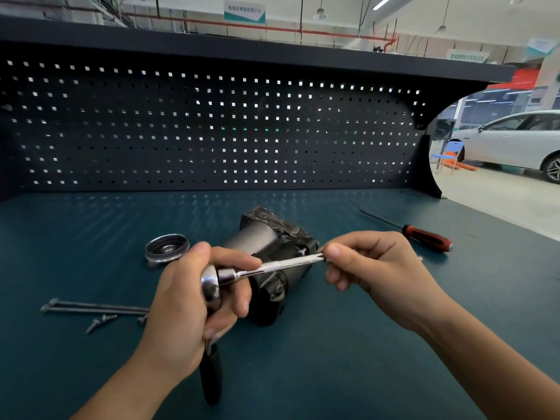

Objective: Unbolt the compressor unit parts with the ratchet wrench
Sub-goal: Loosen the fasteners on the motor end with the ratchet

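The dark compressor unit [266, 237] lies on the green bench top [348, 344] in the middle of the view. I hold the ratchet wrench [212, 283] above it. My left hand [185, 304] grips the wrench at its chrome head, and the black handle hangs down below my palm. A chrome extension bar [285, 265] sticks out from the head to the right. My right hand [372, 265] pinches the far end of that bar between thumb and fingers. The bar's tip is hidden by my fingers.
A round metal cap [166, 248] sits left of the compressor. Two long bolts [97, 307] and short screws [100, 321] lie at the left. A red-handled screwdriver [424, 234] lies at the right. A black pegboard [212, 131] backs the bench.
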The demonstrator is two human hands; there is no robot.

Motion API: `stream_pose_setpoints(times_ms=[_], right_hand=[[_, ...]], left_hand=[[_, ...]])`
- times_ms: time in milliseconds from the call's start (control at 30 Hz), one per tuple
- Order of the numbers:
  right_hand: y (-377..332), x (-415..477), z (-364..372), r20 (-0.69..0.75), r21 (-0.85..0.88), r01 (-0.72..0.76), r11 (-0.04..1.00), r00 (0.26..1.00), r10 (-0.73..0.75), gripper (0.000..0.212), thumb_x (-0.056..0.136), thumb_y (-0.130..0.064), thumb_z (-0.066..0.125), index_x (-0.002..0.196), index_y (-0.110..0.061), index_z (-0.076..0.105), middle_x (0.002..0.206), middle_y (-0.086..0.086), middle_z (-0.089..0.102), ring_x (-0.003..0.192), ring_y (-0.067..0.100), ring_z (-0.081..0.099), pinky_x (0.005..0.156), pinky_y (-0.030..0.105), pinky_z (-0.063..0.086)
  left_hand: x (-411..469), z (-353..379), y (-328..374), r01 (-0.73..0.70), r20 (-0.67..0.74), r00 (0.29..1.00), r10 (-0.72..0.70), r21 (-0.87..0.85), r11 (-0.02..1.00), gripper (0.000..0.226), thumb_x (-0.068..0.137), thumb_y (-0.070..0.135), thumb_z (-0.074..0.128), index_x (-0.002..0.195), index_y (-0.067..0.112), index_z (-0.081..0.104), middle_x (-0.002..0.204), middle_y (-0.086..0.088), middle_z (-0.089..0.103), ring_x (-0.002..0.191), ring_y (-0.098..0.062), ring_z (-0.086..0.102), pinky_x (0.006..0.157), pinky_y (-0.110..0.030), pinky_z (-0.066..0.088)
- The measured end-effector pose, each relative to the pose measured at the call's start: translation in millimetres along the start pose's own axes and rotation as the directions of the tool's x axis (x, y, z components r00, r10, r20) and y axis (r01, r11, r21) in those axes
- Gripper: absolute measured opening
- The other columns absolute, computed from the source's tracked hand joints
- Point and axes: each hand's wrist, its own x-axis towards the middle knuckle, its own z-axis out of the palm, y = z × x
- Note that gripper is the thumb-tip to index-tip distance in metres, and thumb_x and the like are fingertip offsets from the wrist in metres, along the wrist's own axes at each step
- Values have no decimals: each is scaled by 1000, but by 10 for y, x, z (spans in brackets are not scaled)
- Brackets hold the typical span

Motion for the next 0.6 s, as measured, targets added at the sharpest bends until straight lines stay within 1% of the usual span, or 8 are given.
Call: stream_pose_setpoints(times_ms=[200,267,300,333,400,467,533,600], right_hand=[[8,25,-37,36,-61,-71,996,997,73,18,64,-36,66,61,-20,74,55,2,66,47,6,56,50,14,45],[-5,44,-62,53,-244,-28,969,998,42,20,72,-36,63,64,-21,74,62,0,67,55,6,58,58,17,47],[-17,56,-81,74,-447,73,892,996,-44,22,79,-35,62,70,-20,75,68,-1,69,62,7,59,65,21,47],[-33,72,-83,137,-653,211,727,977,-161,25,86,-34,61,77,-15,75,75,-2,70,70,8,60,71,24,47],[-55,78,8,364,-773,441,456,897,-250,32,90,-37,53,91,-12,73,84,-4,70,79,11,59,75,26,46],[-63,72,140,446,-761,462,455,882,-151,43,89,-47,40,97,-15,66,76,-11,59,72,9,55,66,30,45],[-28,98,194,425,-775,450,444,891,-161,46,91,-50,35,92,-13,63,69,-16,46,62,9,46,59,29,40],[27,116,169,354,-761,396,513,917,-184,44,94,-46,39,88,-9,62,60,-16,40,55,7,39,55,21,33]], left_hand=[[17,-16,-28,48,17,999,-48,9,999,63,96,22,20,59,13,70,37,-8,46,24,-5,17,38,-6,21],[42,-39,-39,80,23,996,-81,35,996,60,96,27,23,62,12,70,38,-7,46,24,-5,17,37,-7,20],[56,-42,-42,97,32,995,-99,50,994,57,94,31,27,63,13,71,39,-6,46,24,-5,17,37,-7,20],[63,-34,-40,114,50,992,-116,56,992,52,89,38,31,65,14,71,40,-5,46,25,-5,18,36,-8,20],[66,-12,-35,154,102,983,-154,10,988,46,75,49,39,67,17,70,42,-4,45,25,-4,19,34,-8,20],[67,-14,-43,240,177,960,-218,-109,965,46,72,51,42,76,15,70,46,-5,47,25,-3,22,32,-8,23],[79,-58,-43,351,279,918,-281,-247,903,46,78,49,46,87,10,68,54,-7,51,29,-5,30,32,-12,29],[95,-106,-31,431,409,867,-283,-334,838,42,77,44,62,99,8,66,63,-7,56,35,-7,38,34,-17,36]])
